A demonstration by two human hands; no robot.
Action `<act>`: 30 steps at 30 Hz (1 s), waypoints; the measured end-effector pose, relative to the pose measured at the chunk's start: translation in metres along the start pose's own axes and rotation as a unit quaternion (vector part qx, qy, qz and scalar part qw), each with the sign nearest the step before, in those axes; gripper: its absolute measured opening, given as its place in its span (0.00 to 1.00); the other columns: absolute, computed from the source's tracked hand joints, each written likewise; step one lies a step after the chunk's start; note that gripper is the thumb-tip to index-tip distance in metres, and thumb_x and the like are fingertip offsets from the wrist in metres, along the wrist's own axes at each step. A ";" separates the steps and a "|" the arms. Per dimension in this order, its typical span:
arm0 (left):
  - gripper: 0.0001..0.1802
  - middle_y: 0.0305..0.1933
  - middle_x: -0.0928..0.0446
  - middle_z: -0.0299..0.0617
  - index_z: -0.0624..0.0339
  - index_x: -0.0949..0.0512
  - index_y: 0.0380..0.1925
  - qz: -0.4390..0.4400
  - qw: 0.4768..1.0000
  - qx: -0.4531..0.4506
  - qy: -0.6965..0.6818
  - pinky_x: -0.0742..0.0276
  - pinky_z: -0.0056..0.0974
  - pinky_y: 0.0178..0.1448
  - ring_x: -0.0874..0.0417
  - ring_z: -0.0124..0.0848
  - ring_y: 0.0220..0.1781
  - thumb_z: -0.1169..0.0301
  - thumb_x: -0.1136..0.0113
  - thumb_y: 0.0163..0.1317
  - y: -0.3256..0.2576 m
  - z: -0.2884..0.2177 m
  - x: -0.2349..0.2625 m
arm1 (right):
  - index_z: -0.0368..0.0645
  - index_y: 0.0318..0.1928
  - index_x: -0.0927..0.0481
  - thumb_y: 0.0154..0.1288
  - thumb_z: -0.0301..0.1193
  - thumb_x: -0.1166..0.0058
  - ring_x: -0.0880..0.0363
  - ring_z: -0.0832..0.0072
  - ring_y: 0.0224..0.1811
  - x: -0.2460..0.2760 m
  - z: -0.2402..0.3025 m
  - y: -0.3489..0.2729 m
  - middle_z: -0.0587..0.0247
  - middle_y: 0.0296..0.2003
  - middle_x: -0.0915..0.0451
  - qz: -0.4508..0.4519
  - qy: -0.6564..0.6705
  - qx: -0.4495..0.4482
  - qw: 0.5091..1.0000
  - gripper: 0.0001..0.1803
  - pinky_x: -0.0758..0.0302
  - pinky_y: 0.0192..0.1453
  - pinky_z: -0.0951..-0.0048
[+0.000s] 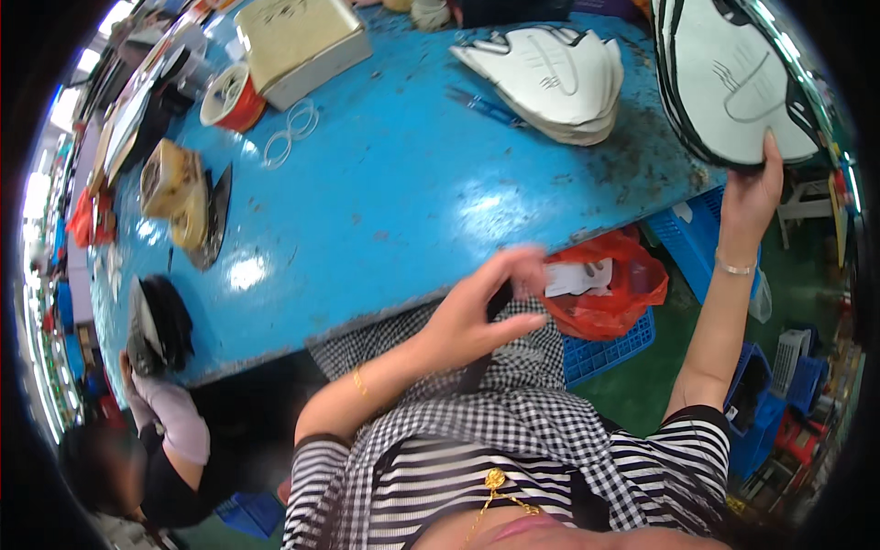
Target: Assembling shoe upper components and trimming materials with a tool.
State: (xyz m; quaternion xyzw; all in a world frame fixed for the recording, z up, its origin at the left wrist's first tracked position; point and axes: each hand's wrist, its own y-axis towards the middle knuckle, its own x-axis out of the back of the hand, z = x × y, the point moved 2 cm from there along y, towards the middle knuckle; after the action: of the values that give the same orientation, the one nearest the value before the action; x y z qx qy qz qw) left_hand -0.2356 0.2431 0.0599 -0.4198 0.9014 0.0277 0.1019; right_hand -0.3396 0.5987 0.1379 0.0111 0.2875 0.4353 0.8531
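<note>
right hand (755,197) gripping stacked white panels (735,78)

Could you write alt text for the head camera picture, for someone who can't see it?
A person's right hand grips the edge of a stack of white cut-out pieces at the right of a blue table, while the left hand, blurred, hovers near the front edge. Another white stack lies on the table; a co-worker is at the left.

The wearer (431,481) showed one left hand (481,316), one right hand (752,202) and two bracelets (734,269). There were two stacks of white pieces (747,92), one stack of dark pieces (163,323), one blue table (394,206), one pale box (298,41), one open red bag (610,316) and one co-worker (183,426).
</note>
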 end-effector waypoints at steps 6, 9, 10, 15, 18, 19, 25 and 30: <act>0.53 0.70 0.38 0.52 0.64 0.51 0.72 -0.181 0.975 -0.092 -0.094 0.35 0.45 0.71 0.34 0.40 0.70 0.63 0.26 0.55 0.033 0.000 -0.012 | 0.36 0.55 0.27 0.64 0.29 0.40 0.22 0.74 0.51 -0.041 -0.087 -0.133 0.61 0.51 0.22 0.160 -0.106 -0.051 0.980 0.20 0.26 0.59 0.70; 0.27 0.61 0.27 0.46 0.68 0.34 0.63 -0.343 0.926 -0.096 -0.127 0.31 0.40 0.67 0.27 0.33 0.63 0.69 0.41 0.66 0.006 -0.005 0.003 | 0.36 0.59 0.31 0.64 0.28 0.39 0.24 0.73 0.54 -0.114 -0.091 -0.192 0.61 0.53 0.23 0.131 0.077 -0.251 0.956 0.25 0.29 0.62 0.69; 0.22 0.61 0.27 0.44 0.68 0.33 0.62 -0.383 0.906 -0.129 -0.121 0.31 0.39 0.67 0.27 0.32 0.63 0.70 0.49 0.71 -0.003 -0.006 0.011 | 0.35 0.59 0.31 0.63 0.27 0.38 0.24 0.73 0.54 -0.118 -0.096 -0.204 0.61 0.53 0.23 0.143 0.113 -0.256 0.949 0.26 0.29 0.62 0.70; 0.21 0.56 0.23 0.49 0.72 0.27 0.56 -0.426 0.896 -0.122 0.023 0.25 0.40 0.61 0.20 0.37 0.57 0.74 0.44 0.63 -0.092 -0.011 0.087 | 0.35 0.68 0.38 0.61 0.44 0.34 0.27 0.67 0.62 -0.077 -0.112 -0.229 0.53 0.63 0.29 0.383 0.244 -0.335 0.826 0.42 0.31 0.68 0.61; 0.20 0.51 0.19 0.50 0.73 0.23 0.50 -0.304 0.944 -0.112 -0.069 0.21 0.38 0.56 0.16 0.37 0.49 0.79 0.38 0.55 -0.083 -0.072 0.111 | 0.35 0.73 0.47 0.59 0.73 0.58 0.36 0.53 0.71 -0.098 -0.119 -0.215 0.46 0.70 0.38 0.465 0.538 -0.464 0.529 0.59 0.38 0.74 0.48; 0.20 0.47 0.18 0.49 0.70 0.22 0.49 -0.264 0.962 -0.057 -0.029 0.20 0.37 0.53 0.15 0.37 0.47 0.78 0.37 0.55 -0.079 -0.082 0.125 | 0.34 0.72 0.44 0.62 0.69 0.54 0.33 0.54 0.69 -0.096 -0.126 -0.212 0.46 0.68 0.35 0.415 0.487 -0.525 0.561 0.55 0.35 0.72 0.51; 0.27 0.48 0.18 0.51 0.67 0.25 0.55 -0.169 0.961 0.129 0.176 0.22 0.36 0.56 0.16 0.38 0.48 0.64 0.34 0.57 -0.025 -0.049 0.222 | 0.31 0.59 0.27 0.69 0.43 0.45 0.17 0.70 0.50 -0.125 -0.123 -0.241 0.53 0.51 0.19 0.337 -0.030 -0.462 0.820 0.28 0.19 0.54 0.70; 0.32 0.50 0.19 0.55 0.72 0.27 0.57 -0.262 0.721 -0.075 0.637 0.24 0.42 0.59 0.19 0.44 0.54 0.58 0.34 0.59 -0.020 -0.004 0.209 | 0.35 0.47 0.22 0.71 0.38 0.45 0.16 0.75 0.32 -0.075 -0.122 -0.232 0.59 0.31 0.16 0.554 -0.282 -0.400 0.673 0.17 0.19 0.37 0.76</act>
State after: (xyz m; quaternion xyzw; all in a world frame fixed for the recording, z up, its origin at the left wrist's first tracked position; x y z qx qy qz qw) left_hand -0.3520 0.0728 0.0212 -0.5642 0.6029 -0.2064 -0.5249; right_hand -0.2638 0.3707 0.0095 -0.0516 -0.2275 0.8776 0.4187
